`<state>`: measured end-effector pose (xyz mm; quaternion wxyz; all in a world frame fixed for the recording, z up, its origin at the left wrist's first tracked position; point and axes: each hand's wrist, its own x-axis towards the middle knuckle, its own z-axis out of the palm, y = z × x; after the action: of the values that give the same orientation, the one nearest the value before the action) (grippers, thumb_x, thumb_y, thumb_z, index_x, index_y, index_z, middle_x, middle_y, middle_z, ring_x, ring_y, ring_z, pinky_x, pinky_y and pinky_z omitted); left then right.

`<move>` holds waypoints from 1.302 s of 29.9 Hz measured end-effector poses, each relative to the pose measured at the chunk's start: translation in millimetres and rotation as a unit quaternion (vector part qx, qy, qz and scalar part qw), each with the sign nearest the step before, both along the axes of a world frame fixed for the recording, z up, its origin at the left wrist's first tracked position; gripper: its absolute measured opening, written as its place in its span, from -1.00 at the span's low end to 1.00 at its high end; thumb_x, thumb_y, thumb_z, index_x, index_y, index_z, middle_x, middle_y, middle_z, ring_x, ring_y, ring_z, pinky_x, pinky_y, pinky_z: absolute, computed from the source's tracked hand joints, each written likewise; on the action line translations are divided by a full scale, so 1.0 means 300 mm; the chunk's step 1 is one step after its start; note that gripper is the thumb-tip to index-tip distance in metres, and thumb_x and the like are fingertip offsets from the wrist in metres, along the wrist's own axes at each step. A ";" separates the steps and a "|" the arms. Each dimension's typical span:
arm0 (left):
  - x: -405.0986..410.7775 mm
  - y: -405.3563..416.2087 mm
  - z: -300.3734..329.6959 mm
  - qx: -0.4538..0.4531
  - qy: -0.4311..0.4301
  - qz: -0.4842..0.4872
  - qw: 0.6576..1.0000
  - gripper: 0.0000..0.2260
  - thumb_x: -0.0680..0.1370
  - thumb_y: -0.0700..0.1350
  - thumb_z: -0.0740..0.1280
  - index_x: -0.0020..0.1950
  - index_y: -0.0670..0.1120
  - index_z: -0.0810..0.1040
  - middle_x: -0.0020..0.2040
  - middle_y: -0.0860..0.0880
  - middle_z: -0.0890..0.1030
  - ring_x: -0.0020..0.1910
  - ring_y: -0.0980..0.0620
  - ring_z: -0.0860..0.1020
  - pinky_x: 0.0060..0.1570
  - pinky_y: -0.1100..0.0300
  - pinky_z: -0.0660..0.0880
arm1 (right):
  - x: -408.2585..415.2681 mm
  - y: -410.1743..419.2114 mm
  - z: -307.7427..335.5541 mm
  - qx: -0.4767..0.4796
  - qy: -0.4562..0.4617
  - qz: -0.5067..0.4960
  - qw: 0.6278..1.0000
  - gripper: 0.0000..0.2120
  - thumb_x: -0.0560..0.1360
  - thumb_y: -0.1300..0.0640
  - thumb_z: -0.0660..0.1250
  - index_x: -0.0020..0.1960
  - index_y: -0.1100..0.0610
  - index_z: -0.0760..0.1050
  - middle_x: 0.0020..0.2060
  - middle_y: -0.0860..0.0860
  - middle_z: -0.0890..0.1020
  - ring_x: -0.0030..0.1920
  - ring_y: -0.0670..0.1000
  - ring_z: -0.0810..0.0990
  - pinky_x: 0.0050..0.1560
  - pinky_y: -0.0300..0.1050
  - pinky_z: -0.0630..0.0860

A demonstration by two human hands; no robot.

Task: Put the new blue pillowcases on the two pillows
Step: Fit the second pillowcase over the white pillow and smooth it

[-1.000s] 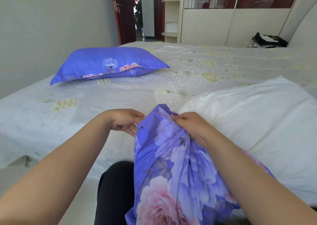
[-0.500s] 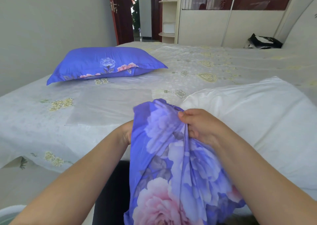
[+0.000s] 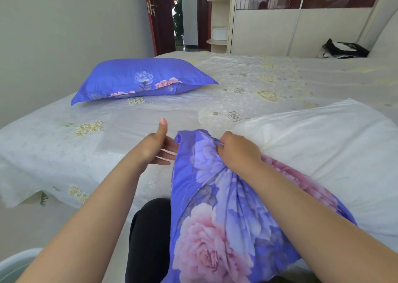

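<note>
Pillowcases are half the story on this bed [image 3: 150, 119]: one pillow [image 3: 137, 78] lies near the far left edge already dressed in blue floral fabric, while the second pillow [image 3: 323, 144] sits bare and white at the right, close to the person. A loose blue pillowcase [image 3: 215, 207] printed with large pink and pale flowers hangs bunched in front of the person, its upper end raised just beside the near corner of the bare pillow. The right hand [image 3: 237, 151] clutches a gathered fold near the top of the fabric, fingers curled tight into the cloth. The left hand [image 3: 157, 147] is spread, thumb pointing up and fingers straight, reaching toward the left edge of the same pillowcase; its fingertips pass behind the cloth, so whether they touch it cannot be told. The two hands are a little apart, on either side of the case's upper end. By the look of things, the job stands at roughly the midpoint: one pillow is finished, and the second case is not yet over its pillow. What remains, it seems, is to find and spread the opening, draw the case over the white pillow and smooth it down. A dark bag [image 3: 342, 51] rests at the far right corner of the bed.
</note>
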<state>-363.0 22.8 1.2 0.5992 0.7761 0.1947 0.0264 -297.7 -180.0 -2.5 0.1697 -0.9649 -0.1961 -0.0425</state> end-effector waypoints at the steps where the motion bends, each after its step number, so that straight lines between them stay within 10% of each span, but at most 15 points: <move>1: -0.004 -0.026 0.005 0.042 0.015 -0.020 0.999 -0.32 0.52 0.38 -0.06 -0.11 -0.14 0.61 -0.23 -0.02 0.65 -0.25 -0.01 0.61 -0.23 0.17 0.53 | 0.008 0.015 0.011 -0.038 -0.023 0.006 0.999 -0.72 0.57 0.01 0.15 0.18 0.14 0.45 0.11 0.14 0.56 0.12 0.18 0.53 -0.05 -0.07 0.37; 6: 0.020 -0.116 -0.032 0.192 0.049 -0.002 0.980 -0.56 0.48 0.25 0.30 -0.31 -0.13 0.47 -0.29 -0.04 0.52 -0.32 -0.01 0.48 -0.35 0.21 0.35 | 0.122 0.077 0.068 -0.049 -0.016 0.106 0.993 -0.66 0.61 0.01 0.06 0.19 0.16 0.49 0.18 0.12 0.50 0.21 0.17 0.45 0.20 0.01 0.40; 10: 0.034 -0.139 -0.004 0.189 0.059 -0.031 0.980 -0.55 0.48 0.26 0.26 -0.24 -0.14 0.50 -0.25 -0.03 0.54 -0.31 0.02 0.50 -0.29 0.20 0.38 | 0.207 0.033 0.080 -0.156 0.080 0.063 0.983 -0.66 0.61 -0.10 0.05 0.00 0.14 0.44 0.07 0.12 0.58 -0.04 0.13 0.50 -0.06 -0.10 0.37; 16: 0.024 -0.195 -0.003 0.231 0.042 -0.057 0.970 -0.69 0.49 0.14 0.29 -0.27 -0.08 0.51 -0.28 0.01 0.55 -0.29 0.04 0.50 -0.27 0.20 0.39 | 0.185 0.073 0.165 -0.335 0.135 0.099 0.927 -0.53 0.58 -0.16 0.10 0.22 0.18 0.47 0.15 0.09 0.52 0.16 0.15 0.50 0.11 -0.08 0.40; 20: 0.022 -0.204 -0.009 0.266 0.035 -0.042 0.963 -0.66 0.51 0.03 0.29 -0.39 -0.09 0.33 -0.41 -0.01 0.40 -0.40 0.02 0.34 -0.35 0.17 0.28 | 0.160 0.094 0.142 -0.253 0.125 0.195 0.939 -0.82 0.52 0.06 0.22 -0.17 0.15 0.45 -0.28 0.05 0.48 -0.14 0.12 0.47 -0.16 -0.12 0.38; 27: 0.002 -0.234 -0.022 0.270 -0.041 0.003 0.962 -0.66 0.52 -0.16 0.25 -0.41 -0.07 0.21 -0.47 0.00 0.30 -0.43 0.01 0.25 -0.41 0.16 0.19 | 0.163 0.073 0.074 -0.138 0.333 0.141 0.922 -0.76 0.61 0.17 0.11 -0.10 0.20 0.51 -0.17 0.10 0.58 -0.20 0.08 0.54 -0.20 -0.26 0.41; 30: -0.001 -0.215 -0.008 0.262 -0.077 0.037 0.961 -0.67 0.54 -0.16 0.26 -0.40 -0.07 0.26 -0.45 0.01 0.33 -0.40 -0.01 0.28 -0.40 0.16 0.22 | 0.173 0.069 0.099 -0.197 0.244 0.110 0.943 -0.76 0.59 0.13 0.16 -0.24 0.15 0.41 -0.34 0.02 0.43 -0.22 0.07 0.45 -0.32 -0.18 0.34; 35: 0.032 -0.171 0.102 0.250 -0.177 0.112 0.945 -0.86 0.54 -0.16 0.31 -0.20 -0.17 0.51 -0.36 -0.02 0.49 -0.31 -0.05 0.42 -0.34 0.14 0.30 | 0.264 -0.031 0.187 0.054 0.171 -0.012 0.984 -0.65 0.57 0.03 0.25 -0.35 0.13 0.33 -0.38 0.03 0.41 -0.22 0.05 0.43 -0.45 -0.26 0.26; 39: 0.076 -0.181 0.210 0.234 -0.233 0.143 0.933 -0.85 0.57 -0.14 0.28 -0.12 -0.22 0.50 -0.29 -0.07 0.52 -0.30 -0.03 0.43 -0.32 0.20 0.32 | 0.352 -0.140 0.273 0.408 0.231 -0.133 0.873 -0.71 0.61 0.09 0.21 -0.24 0.20 0.41 -0.29 0.10 0.51 -0.39 0.03 0.44 -0.42 -0.19 0.37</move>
<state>-340.2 -31.6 64.2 0.4189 0.8306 0.1466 0.3364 -192.3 -222.0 79.3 0.5817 -0.8090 0.0135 0.0835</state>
